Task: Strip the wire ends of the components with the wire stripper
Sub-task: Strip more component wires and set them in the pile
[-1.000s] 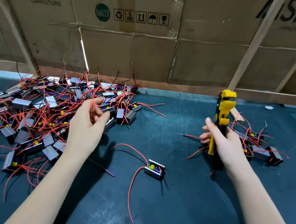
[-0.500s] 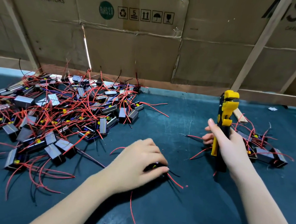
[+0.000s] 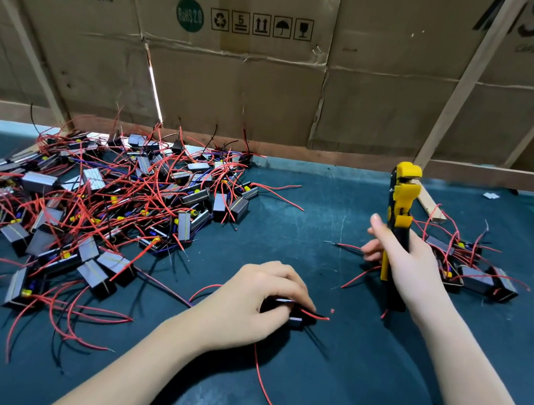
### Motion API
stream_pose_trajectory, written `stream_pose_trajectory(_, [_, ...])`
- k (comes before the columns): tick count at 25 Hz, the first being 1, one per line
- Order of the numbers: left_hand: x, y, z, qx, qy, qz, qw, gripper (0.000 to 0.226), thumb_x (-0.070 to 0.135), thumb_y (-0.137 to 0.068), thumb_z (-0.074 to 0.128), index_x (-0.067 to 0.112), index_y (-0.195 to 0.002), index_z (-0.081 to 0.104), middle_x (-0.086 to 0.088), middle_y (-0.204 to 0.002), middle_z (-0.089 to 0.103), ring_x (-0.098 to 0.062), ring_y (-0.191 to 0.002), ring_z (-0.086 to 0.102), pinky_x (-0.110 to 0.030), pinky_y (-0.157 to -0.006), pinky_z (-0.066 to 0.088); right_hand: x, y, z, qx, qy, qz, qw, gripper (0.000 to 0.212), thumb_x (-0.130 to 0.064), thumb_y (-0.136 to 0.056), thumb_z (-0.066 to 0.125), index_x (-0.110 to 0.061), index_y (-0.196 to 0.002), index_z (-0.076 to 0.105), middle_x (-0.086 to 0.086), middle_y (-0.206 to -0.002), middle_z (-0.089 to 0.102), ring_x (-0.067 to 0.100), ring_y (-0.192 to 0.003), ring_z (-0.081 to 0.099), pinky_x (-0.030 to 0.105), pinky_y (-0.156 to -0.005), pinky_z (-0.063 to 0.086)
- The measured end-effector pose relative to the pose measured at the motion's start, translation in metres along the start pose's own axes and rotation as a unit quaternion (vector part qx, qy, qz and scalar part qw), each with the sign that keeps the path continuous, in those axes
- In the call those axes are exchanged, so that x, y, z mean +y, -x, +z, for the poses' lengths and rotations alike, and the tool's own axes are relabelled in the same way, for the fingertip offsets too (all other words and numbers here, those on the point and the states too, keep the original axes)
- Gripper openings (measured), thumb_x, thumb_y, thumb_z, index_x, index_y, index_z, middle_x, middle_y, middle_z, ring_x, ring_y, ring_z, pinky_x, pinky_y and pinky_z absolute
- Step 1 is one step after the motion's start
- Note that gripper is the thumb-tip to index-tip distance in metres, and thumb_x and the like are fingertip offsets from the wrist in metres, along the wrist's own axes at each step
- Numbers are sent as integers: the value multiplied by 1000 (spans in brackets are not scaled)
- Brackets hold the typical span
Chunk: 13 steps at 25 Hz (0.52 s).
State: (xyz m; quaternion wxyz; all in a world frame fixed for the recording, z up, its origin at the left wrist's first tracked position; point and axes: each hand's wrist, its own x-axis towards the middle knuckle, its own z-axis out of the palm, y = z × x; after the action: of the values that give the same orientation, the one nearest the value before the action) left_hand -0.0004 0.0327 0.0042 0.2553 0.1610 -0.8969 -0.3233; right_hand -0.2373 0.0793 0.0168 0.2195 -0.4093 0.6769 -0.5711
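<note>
My left hand (image 3: 256, 299) lies on the dark green mat (image 3: 315, 400) at centre, fingers curled around a small boxed component (image 3: 293, 320) that it mostly hides. Red wires (image 3: 268, 395) trail out from under the hand toward me and to the right. My right hand (image 3: 410, 265) holds the yellow and black wire stripper (image 3: 401, 201) upright by its handles, jaws pointing up, to the right of the component and apart from it.
A large tangled pile of grey components with red wires (image 3: 102, 205) fills the left of the mat. A smaller group (image 3: 476, 275) lies right of my right hand. Cardboard sheets (image 3: 276, 82) and wooden battens (image 3: 463, 86) wall the back edge.
My left hand came away from the big pile and dropped onto the lone component at centre, then closed tighter on it. My right hand kept the stripper upright, nearly still.
</note>
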Motion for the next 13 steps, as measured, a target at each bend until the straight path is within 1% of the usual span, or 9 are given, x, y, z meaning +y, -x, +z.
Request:
stream_pose_trajectory(1, [-1, 0, 0, 2, 16, -9, 1000, 31, -6, -84, 58, 14, -96, 77, 3, -97, 68, -12, -96, 62, -32, -87, 49, 1, 0, 1, 12, 2, 1, 1000, 55, -65, -83, 60, -10, -86, 64, -1, -70, 71, 22, -76, 68, 27, -67, 47])
stream_pose_trajectory(2, [-2, 0, 0, 5, 24, -15, 1000, 23, -2, -87, 61, 13, -94, 77, 3, -97, 69, -11, -96, 63, -33, -87, 49, 2, 0, 0, 27, 3, 2, 1000, 57, -66, -82, 58, -9, -82, 62, -2, -65, 69, 26, -77, 68, 33, -70, 50])
stream_pose_trajectory(4, [-4, -1, -2, 5, 24, -19, 1000, 16, 4, -90, 63, 12, -94, 76, 3, -97, 70, -11, -95, 64, -33, -88, 49, 4, 0, 0, 61, -11, -1, 998, 58, -67, -80, 55, -9, -72, 56, -3, -56, 62, 32, -74, 64, 48, -81, 52])
stream_pose_trajectory(5, [-4, -2, -2, 3, 24, -23, 999, 14, 5, -91, 64, 11, -94, 76, 3, -97, 71, -11, -94, 64, -33, -88, 49, 4, 1, 0, 73, -18, -7, 997, 59, -68, -78, 54, -10, -71, 54, -1, -56, 59, 32, -71, 62, 51, -82, 51])
stream_pose_trajectory(6, [-5, -2, -3, 1, 26, -30, 999, 12, 7, -91, 65, 12, -95, 75, 4, -96, 71, -11, -94, 64, -31, -88, 49, 4, 1, 1, 79, -13, -18, 997, 62, -70, -77, 54, -8, -71, 52, 2, -58, 57, 31, -68, 61, 50, -81, 50])
stream_pose_trajectory(8, [-6, -1, -4, 5, 21, -46, 999, 8, 11, -91, 66, 13, -95, 73, 7, -94, 71, -8, -92, 64, -24, -87, 48, 4, 4, 5, 71, -19, -52, 996, 63, -70, -78, 56, -7, -75, 52, 11, -66, 55, 28, -65, 57, 47, -77, 49])
stream_pose_trajectory(9, [-7, -1, -5, 13, 14, -51, 999, 7, 12, -91, 67, 14, -94, 73, 10, -92, 70, -5, -91, 63, -20, -86, 46, 3, 7, 8, 46, -55, -62, 995, 59, -69, -80, 59, -10, -76, 54, 10, -67, 55, 26, -65, 57, 45, -76, 49])
stream_pose_trajectory(11, [-9, 0, -7, 37, -2, -63, 997, 5, 14, -90, 68, 15, -93, 72, 16, -88, 69, -1, -88, 62, -14, -84, 44, 0, 10, 15, -46, -128, -63, 989, 51, -63, -81, 60, -12, -80, 57, 10, -71, 59, 27, -70, 60, 45, -77, 50])
stream_pose_trajectory(13, [-10, -1, -10, 63, -16, -82, 995, 4, 15, -88, 71, 17, -91, 74, 24, -82, 66, 2, -86, 62, -12, -81, 42, 1, 13, 20, -124, -137, -56, 981, 54, -63, -79, 58, -9, -86, 60, 14, -76, 63, 34, -76, 64, 50, -81, 51])
